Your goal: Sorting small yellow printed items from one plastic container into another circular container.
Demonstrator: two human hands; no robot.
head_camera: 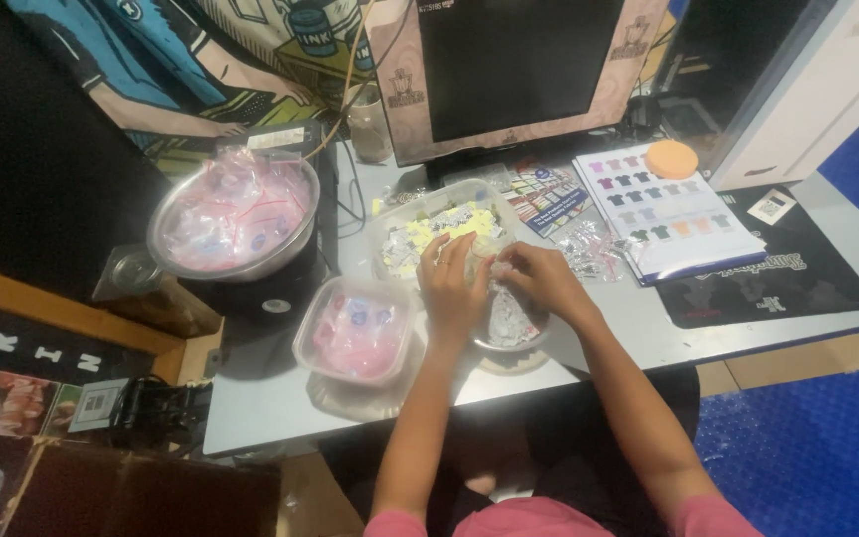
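Note:
My left hand point(449, 283) and my right hand point(539, 278) meet over a small round metal bowl point(509, 333) of tiny packets at the table's near edge. Both hands pinch a small clear plastic packet point(494, 267) between their fingertips. Just behind them stands a clear plastic tub point(434, 224) filled with yellow and white pieces. To the left of my left hand lies a square clear container point(355, 333) of pink packets.
A large metal bowl point(233, 214) of pink packets stands at the back left. A monitor point(509, 70) rises behind the tub. A printed sheet point(663, 214) with an orange disc point(670, 159) and a black mat point(777, 273) lie to the right.

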